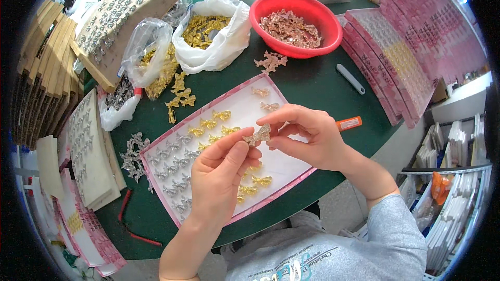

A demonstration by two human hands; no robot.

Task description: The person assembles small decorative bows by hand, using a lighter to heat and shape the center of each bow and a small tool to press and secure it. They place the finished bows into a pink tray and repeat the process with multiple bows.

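Observation:
Above a pink-bordered white board [284, 182], a small pale rose-gold bow-shaped ornament [260, 134] is up between my two hands. My left hand [219, 169] pinches its left end between thumb and fingers. The thumb and forefinger of my right hand [315, 138] close around its right end. Rows of silver bows [179, 162] lie on the board's left part, with gold bows [208, 124] beside them, partly hidden by my left hand. Two rose-gold bows [270, 107] sit near the far right corner.
A red bowl [333, 26] of rose-gold bows stands beyond the board, beside a white bag [234, 41] of gold ones. Loose silver bows [134, 156] lie at left. A grey-handled tool [350, 79], an orange object [349, 123] and stacked pink boards [375, 67] are at right.

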